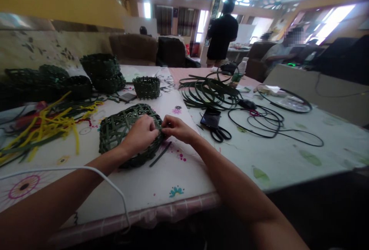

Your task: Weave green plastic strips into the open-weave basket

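Observation:
A dark green woven basket lies on the flowered tablecloth in front of me, its open-weave side facing up. My left hand rests over the basket's right part, fingers curled and closed on its woven strips. At the basket's right edge, my right hand pinches with thumb and fingers close to my left fingertips. What lies between the right fingertips seems to be a strip of the weave, mostly hidden. A loose green strip sticks out below my right hand.
Behind stand a small basket and stacked baskets. Yellow strips lie left. To the right are coiled green strips, a phone, scissors and black cable. A white cord crosses my left forearm. Several people are beyond.

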The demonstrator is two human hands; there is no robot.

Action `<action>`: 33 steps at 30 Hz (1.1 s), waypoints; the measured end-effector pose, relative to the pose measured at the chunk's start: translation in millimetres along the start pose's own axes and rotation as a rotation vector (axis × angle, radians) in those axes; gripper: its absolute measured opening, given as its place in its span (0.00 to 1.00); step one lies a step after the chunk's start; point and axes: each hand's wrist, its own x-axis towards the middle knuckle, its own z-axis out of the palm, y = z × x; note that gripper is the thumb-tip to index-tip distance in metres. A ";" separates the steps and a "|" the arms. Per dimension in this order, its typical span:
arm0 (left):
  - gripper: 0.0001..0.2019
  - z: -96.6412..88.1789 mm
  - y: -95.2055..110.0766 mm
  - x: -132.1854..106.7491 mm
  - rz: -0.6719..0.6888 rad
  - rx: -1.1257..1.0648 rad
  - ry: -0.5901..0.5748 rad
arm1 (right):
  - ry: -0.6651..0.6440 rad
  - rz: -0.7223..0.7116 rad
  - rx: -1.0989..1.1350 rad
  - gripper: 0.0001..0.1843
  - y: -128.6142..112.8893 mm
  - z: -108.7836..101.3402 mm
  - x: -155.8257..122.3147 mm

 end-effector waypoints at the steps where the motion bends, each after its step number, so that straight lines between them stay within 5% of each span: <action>1: 0.09 -0.5 0.2 1.6 -0.024 0.011 -0.025 | 0.002 0.007 0.005 0.10 0.1 0.1 0.0; 33: 0.04 -5.6 1.5 19.1 0.025 0.248 -0.234 | -0.002 0.012 -0.016 0.11 -3.1 0.8 -0.7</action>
